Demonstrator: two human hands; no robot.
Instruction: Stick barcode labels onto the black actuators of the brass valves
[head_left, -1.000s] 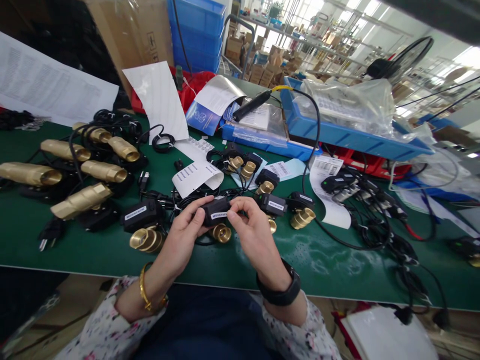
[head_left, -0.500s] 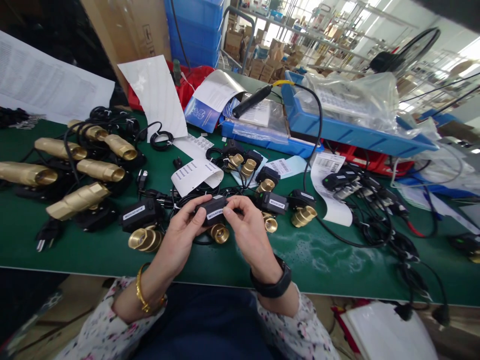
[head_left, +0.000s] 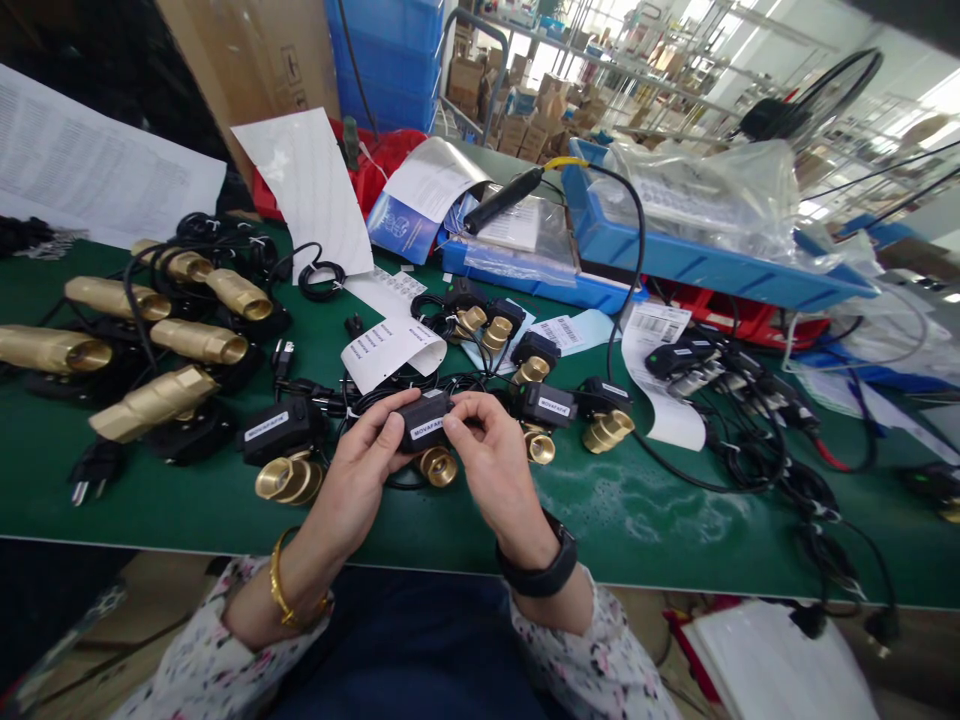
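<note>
Between my hands is a motorized ball valve (head_left: 426, 420), a black box with a white printed label on its front and a brass body (head_left: 438, 466) below. My left hand (head_left: 367, 445) grips the box's left end, thumb in front and fingers behind. My right hand (head_left: 487, 440) is closed on the right end, its thumb on the end of the label. Left of them lies a labelled valve (head_left: 279, 430) with its brass part toward me. To the right are more labelled valves (head_left: 549, 404). A curled label sheet (head_left: 393, 352) lies just behind my hands.
Several larger brass valves (head_left: 154, 403) lie at the left. A black-handled tool (head_left: 504, 200) on a cable rests on a shallow blue tray (head_left: 540, 285). A blue bin (head_left: 712, 255) holds plastic bags. Cabled black parts (head_left: 750, 400) and a label strip (head_left: 660, 380) are at the right.
My right thumb stays at the label's right end and the box tilts slightly. Both hands otherwise hold the valve in the same place.
</note>
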